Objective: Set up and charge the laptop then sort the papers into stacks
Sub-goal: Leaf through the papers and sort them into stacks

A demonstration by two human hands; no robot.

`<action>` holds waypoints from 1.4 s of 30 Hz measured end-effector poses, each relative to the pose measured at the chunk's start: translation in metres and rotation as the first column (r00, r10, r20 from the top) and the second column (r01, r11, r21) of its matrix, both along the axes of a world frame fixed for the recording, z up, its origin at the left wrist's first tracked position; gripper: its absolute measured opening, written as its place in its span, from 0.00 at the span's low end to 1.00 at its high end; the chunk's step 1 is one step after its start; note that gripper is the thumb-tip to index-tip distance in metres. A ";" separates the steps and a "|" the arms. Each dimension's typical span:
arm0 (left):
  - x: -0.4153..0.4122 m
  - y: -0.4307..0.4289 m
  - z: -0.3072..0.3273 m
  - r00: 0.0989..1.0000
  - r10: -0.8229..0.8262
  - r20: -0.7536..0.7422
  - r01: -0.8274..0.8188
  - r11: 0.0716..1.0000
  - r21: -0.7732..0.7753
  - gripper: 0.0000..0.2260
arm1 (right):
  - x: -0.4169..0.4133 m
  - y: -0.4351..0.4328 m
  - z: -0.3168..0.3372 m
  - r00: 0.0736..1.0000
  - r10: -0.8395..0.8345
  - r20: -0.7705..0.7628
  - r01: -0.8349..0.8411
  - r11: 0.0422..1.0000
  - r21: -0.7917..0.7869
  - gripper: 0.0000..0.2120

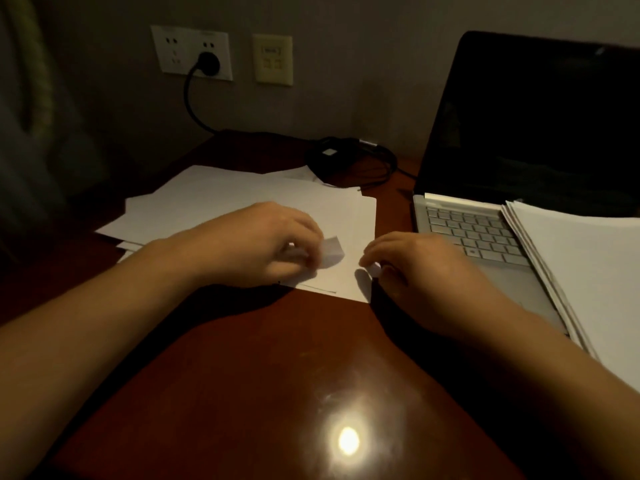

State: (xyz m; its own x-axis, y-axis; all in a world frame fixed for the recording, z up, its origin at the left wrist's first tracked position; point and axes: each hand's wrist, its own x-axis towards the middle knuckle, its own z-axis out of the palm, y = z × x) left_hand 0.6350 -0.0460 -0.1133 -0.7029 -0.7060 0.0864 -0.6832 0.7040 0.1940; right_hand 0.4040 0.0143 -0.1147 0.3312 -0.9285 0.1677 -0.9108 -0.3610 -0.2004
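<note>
Loose white papers [242, 199] lie spread on the dark wooden desk [263, 358], left of centre. My left hand [256, 244] rests on them and pinches a small grey slip of paper [332, 252] between thumb and fingers. My right hand [415, 268] sits at the sheets' near right corner, fingers curled on the top sheet's edge [370, 271]. The silver laptop [478, 233] stands open at the right, screen dark. A neat stack of papers [581, 271] covers the right part of its keyboard. Its black charger brick [332, 154] and cable lie at the back.
A black plug [207, 62] sits in the white wall socket [192, 51], with a beige wall plate [273, 58] beside it. A lamp's reflection [348, 439] glares on the desk front. A dark chair or fabric [34, 116] stands at the left.
</note>
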 end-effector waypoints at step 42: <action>0.011 -0.005 0.005 0.997 0.064 -0.038 -0.064 0.998 0.007 0.06 | 0.001 -0.002 -0.005 0.980 0.144 -0.141 -0.145 0.989 0.000 0.16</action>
State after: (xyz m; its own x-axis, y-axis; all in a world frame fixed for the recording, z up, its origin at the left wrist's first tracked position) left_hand 0.6457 -0.0507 -0.1085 -0.6526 -0.7499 0.1081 -0.7186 0.6579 0.2253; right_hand 0.4051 0.0126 -0.1193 0.4825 -0.8677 0.1192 -0.8677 -0.4922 -0.0702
